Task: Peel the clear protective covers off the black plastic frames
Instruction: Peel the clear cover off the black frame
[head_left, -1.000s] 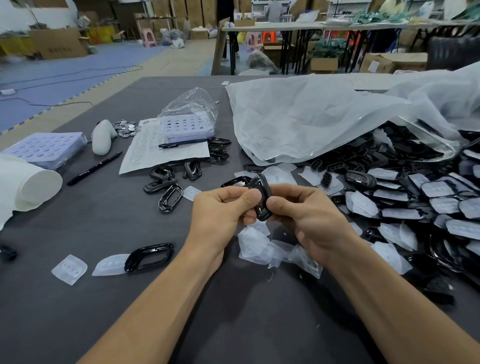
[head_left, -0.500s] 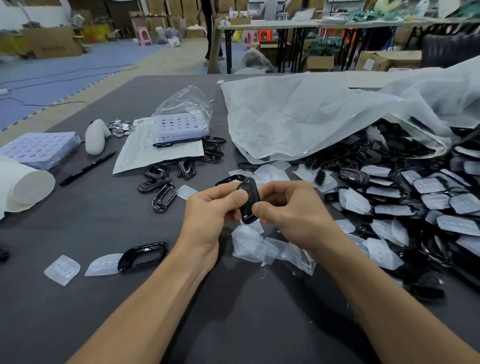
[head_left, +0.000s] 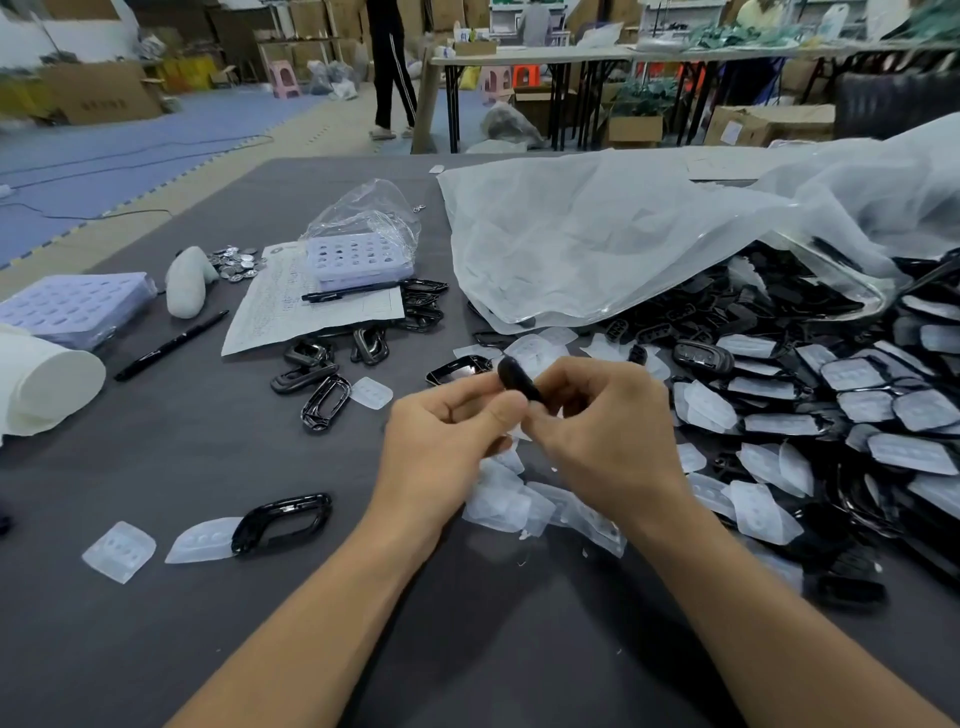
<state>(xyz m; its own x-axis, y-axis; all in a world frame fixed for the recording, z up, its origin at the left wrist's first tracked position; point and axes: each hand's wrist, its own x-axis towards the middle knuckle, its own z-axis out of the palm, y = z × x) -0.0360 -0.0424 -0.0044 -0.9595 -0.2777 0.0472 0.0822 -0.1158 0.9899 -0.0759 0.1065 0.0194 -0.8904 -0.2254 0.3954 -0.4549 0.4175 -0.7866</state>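
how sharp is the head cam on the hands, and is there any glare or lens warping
Head view: the left hand, right hand and the black frame they pinch look slightly soft, and the far-left boxes smear more. Head view: even light, faint shadows on the table, white glints on the clear bag. Head view: wide-angle stretch enlarges the forearms at the bottom edge.

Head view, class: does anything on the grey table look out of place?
One black frame lies alone at the near left, overlapping a clear cover, away from the other bare frames by the paper sheet.
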